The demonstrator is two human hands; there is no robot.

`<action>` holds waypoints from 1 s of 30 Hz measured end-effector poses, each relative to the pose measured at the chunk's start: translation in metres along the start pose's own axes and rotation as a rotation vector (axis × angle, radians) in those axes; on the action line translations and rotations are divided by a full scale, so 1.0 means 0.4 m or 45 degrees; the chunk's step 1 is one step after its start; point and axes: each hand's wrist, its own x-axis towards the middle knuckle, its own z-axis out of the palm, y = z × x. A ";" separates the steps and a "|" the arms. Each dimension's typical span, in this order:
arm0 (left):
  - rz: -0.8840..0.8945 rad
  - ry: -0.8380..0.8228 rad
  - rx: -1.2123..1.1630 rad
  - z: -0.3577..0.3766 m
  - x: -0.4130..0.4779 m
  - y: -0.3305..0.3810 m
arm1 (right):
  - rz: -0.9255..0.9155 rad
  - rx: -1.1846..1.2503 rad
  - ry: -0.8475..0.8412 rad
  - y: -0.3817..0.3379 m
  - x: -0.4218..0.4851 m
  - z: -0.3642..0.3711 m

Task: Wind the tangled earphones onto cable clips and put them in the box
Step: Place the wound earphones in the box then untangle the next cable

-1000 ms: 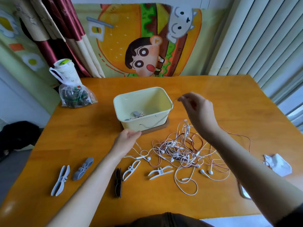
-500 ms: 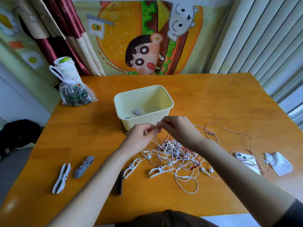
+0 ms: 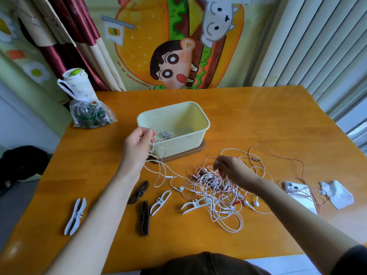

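On the orange wooden table [image 3: 258,120] we list, near the middle, a pale yellow rectangular plastic box [image 3: 198,133] standing on a brown tray [image 3: 201,147]; a grey clip with cable on it [image 3: 165,134] lies inside.

Just in front and to the right of the box: a tangle of white and pink earphone cables [image 3: 218,192], loose on the table top, not in the box.

Left hand [image 3: 139,143]: raised at the box's near left corner, fingers curled round a white cable that runs down to the tangle.

Right hand [image 3: 232,169]: fingertips lowered into the top of the tangle; blurred, so we cannot tell whether it pinches a strand.

Cable clips, lying flat and bare:
- light grey clip [image 3: 75,216], far left
- upper dark brown clip [image 3: 138,192] and lower dark brown clip [image 3: 145,217], beside the left forearm
- left white clip [image 3: 160,199]
- right white clip [image 3: 195,204], touching the tangle

We also note:
- a white phone [image 3: 292,187] under pink cable loops at right
- a crumpled white paper [image 3: 337,194] beside it
- a clear plastic bag [image 3: 89,114] at the table's far left corner
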 end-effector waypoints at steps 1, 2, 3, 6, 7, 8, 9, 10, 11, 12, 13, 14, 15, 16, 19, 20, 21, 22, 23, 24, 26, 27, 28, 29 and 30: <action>0.003 -0.045 0.082 0.001 -0.003 -0.002 | -0.016 -0.009 0.021 -0.007 -0.002 -0.004; -0.007 -0.096 0.148 0.004 -0.007 -0.006 | -0.042 -0.018 0.034 -0.020 -0.001 -0.004; -0.028 -0.161 0.189 0.011 -0.014 -0.009 | -0.077 -0.013 0.059 -0.038 0.000 -0.002; -0.045 -0.398 0.328 0.038 -0.035 -0.018 | -0.291 0.035 0.202 -0.108 0.000 0.013; -0.027 -0.467 0.381 0.047 -0.040 -0.022 | -0.379 0.035 0.227 -0.128 0.001 0.023; -0.006 -0.521 0.418 0.056 -0.047 -0.026 | -0.443 0.044 0.224 -0.148 0.002 0.033; 0.009 -0.560 0.440 0.063 -0.052 -0.030 | -0.472 0.067 0.192 -0.166 0.003 0.042; 0.020 -0.579 0.449 0.069 -0.056 -0.035 | -0.466 0.098 0.144 -0.180 0.004 0.048; 0.022 -0.583 0.439 0.072 -0.056 -0.040 | -0.435 0.130 0.097 -0.189 0.005 0.051; 0.004 -0.576 0.413 0.072 -0.057 -0.043 | -0.389 0.146 0.066 -0.187 0.008 0.053; -0.042 -0.564 0.380 0.070 -0.059 -0.043 | -0.349 0.137 0.072 -0.180 0.008 0.052; -0.109 -0.550 0.344 0.066 -0.063 -0.039 | -0.318 0.103 0.124 -0.166 0.010 0.049; -0.178 -0.547 0.306 0.063 -0.065 -0.039 | -0.288 0.063 0.192 -0.151 0.012 0.045; -0.217 -0.551 0.288 0.061 -0.065 -0.039 | -0.251 0.023 0.258 -0.137 0.013 0.038; -0.254 -0.549 0.328 0.064 -0.064 -0.044 | -0.182 -0.028 0.268 -0.131 0.007 0.022; -0.261 -0.540 0.332 0.070 -0.063 -0.044 | -0.208 -0.028 0.210 -0.139 0.002 0.024; -0.279 -0.537 0.331 0.079 -0.064 -0.042 | -0.250 -0.025 0.151 -0.152 -0.004 0.029; -0.290 -0.554 0.328 0.089 -0.066 -0.039 | -0.286 -0.019 0.106 -0.165 -0.008 0.036; -0.292 -0.584 0.326 0.099 -0.069 -0.034 | -0.310 -0.011 0.085 -0.176 -0.012 0.044; -0.283 -0.616 0.323 0.106 -0.072 -0.030 | -0.317 -0.007 0.099 -0.181 -0.010 0.052; -0.258 -0.657 0.313 0.109 -0.073 -0.027 | -0.285 0.011 0.170 -0.179 -0.001 0.055; -0.235 -0.675 0.309 0.104 -0.070 -0.032 | -0.260 0.041 0.188 -0.171 0.003 0.049; -0.202 -0.688 0.321 0.096 -0.065 -0.040 | -0.232 0.070 0.195 -0.163 0.007 0.041; -0.168 -0.698 0.360 0.085 -0.060 -0.048 | -0.198 0.091 0.207 -0.152 0.011 0.030; -0.125 -0.705 0.414 0.075 -0.055 -0.058 | -0.155 0.101 0.241 -0.140 0.014 0.016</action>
